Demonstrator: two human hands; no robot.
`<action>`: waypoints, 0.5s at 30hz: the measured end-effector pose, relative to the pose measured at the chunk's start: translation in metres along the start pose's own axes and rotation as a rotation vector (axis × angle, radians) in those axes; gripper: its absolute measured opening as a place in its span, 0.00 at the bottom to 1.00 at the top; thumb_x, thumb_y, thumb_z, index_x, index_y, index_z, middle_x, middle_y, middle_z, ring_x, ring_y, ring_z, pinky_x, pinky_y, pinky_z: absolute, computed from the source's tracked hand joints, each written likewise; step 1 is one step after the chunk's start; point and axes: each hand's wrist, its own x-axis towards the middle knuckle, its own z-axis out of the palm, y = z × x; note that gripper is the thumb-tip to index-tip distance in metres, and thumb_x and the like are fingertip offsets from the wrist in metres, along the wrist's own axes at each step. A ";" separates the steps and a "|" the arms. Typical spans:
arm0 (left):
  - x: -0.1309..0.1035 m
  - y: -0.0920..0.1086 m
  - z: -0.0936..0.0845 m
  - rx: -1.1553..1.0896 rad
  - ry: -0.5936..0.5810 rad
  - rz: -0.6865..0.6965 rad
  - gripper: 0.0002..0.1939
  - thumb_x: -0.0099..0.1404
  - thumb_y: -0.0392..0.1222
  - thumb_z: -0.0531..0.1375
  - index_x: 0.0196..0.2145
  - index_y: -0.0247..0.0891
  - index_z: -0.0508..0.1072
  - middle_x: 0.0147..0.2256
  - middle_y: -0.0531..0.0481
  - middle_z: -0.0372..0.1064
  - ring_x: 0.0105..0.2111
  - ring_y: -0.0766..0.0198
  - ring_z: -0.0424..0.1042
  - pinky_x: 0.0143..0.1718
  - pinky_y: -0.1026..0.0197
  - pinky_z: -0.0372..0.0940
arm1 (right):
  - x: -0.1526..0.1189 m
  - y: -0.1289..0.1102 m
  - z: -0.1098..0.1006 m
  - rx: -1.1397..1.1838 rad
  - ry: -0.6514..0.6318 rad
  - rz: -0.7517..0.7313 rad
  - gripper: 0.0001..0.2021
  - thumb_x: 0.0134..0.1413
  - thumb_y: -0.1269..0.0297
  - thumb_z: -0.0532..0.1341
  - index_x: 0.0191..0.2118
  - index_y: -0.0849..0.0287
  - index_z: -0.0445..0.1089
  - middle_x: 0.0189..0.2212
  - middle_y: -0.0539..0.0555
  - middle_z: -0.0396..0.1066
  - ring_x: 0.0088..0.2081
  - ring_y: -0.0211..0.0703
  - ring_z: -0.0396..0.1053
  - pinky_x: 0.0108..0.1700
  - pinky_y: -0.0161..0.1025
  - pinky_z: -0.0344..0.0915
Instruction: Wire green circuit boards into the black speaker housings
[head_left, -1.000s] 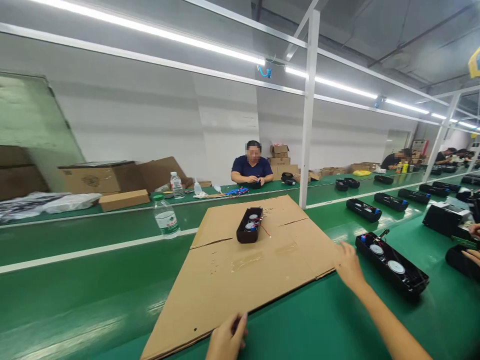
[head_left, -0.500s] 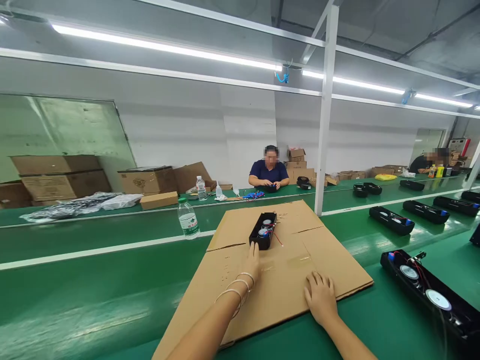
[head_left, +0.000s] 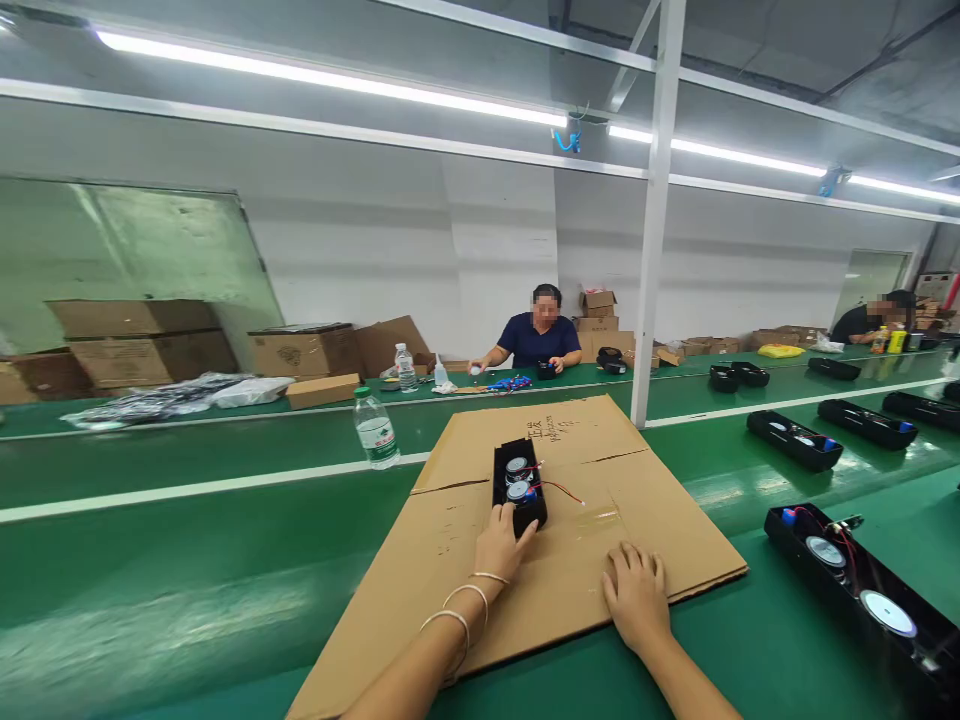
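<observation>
A black speaker housing [head_left: 531, 508] with two round silver drivers and thin red wires rests on a flat sheet of brown cardboard [head_left: 555, 610]. My left hand [head_left: 504, 545], with bangles on the wrist, grips the housing's near end, fingers over its edge and thumb at the side. To the right, my right hand [head_left: 636, 590] lies on the cardboard near its front edge, fingers slightly spread, holding nothing.
A larger black housing [head_left: 862, 600] lies at the right, with more housings [head_left: 795, 440] behind it. A water bottle [head_left: 376, 432] stands left of the cardboard. A white post [head_left: 651, 250] rises behind. A person [head_left: 544, 335] sits across the green table [head_left: 225, 560].
The black housing has moved nearer and turned slightly, with my left hand now gripping its near end. The person opposite has moved one hand out to the side. My right hand has barely moved.
</observation>
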 end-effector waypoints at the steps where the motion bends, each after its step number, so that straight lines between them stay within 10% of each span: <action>1: -0.013 -0.002 -0.005 -0.015 0.004 -0.002 0.14 0.65 0.46 0.48 0.42 0.34 0.63 0.42 0.45 0.64 0.39 0.60 0.68 0.37 0.56 0.64 | 0.001 0.002 0.001 -0.010 -0.006 -0.011 0.15 0.55 0.64 0.49 0.46 0.56 0.65 0.51 0.56 0.63 0.51 0.50 0.56 0.54 0.51 0.45; 7: -0.098 -0.027 -0.044 -0.087 -0.020 0.043 0.17 0.66 0.46 0.39 0.29 0.40 0.63 0.29 0.50 0.65 0.31 0.62 0.67 0.32 0.62 0.60 | 0.008 0.019 0.015 -0.097 0.024 -0.067 0.17 0.54 0.60 0.48 0.46 0.56 0.65 0.50 0.57 0.63 0.50 0.50 0.59 0.51 0.51 0.48; 15: -0.173 -0.055 -0.087 -0.198 -0.204 0.291 0.07 0.56 0.39 0.55 0.21 0.40 0.65 0.24 0.55 0.65 0.24 0.68 0.63 0.25 0.68 0.56 | 0.018 0.040 0.026 -0.090 0.063 -0.133 0.21 0.51 0.57 0.45 0.46 0.59 0.65 0.49 0.57 0.64 0.48 0.49 0.61 0.49 0.47 0.53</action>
